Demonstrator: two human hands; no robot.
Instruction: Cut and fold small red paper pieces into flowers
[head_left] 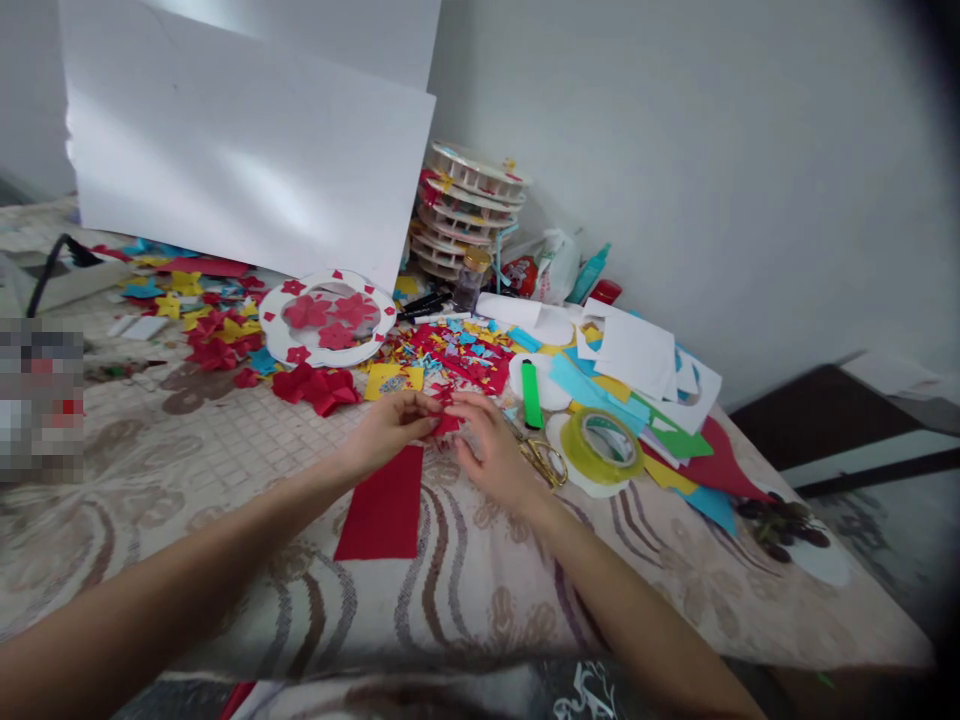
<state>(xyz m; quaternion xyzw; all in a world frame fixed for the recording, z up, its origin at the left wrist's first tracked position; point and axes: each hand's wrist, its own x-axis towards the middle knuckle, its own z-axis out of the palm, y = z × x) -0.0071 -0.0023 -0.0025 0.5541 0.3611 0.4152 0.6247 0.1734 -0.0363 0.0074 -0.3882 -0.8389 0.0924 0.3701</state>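
My left hand (394,425) and my right hand (491,445) meet over the patterned tablecloth (225,470), both pinching a small folded red paper piece (448,418) between the fingertips. Below them a red paper sheet (382,505) lies flat on the cloth. Just right of my right hand lie gold-handled scissors (547,460). A green lighter (531,392) rests beyond them on a white disc.
A roll of yellow tape (604,445) sits right of the scissors. Coloured paper scraps (457,350) and red paper flowers (319,388) litter the far side. A white ring with red flowers (326,318), stacked rings (465,210), white boards (240,150) and loose paper sheets (645,370) stand behind.
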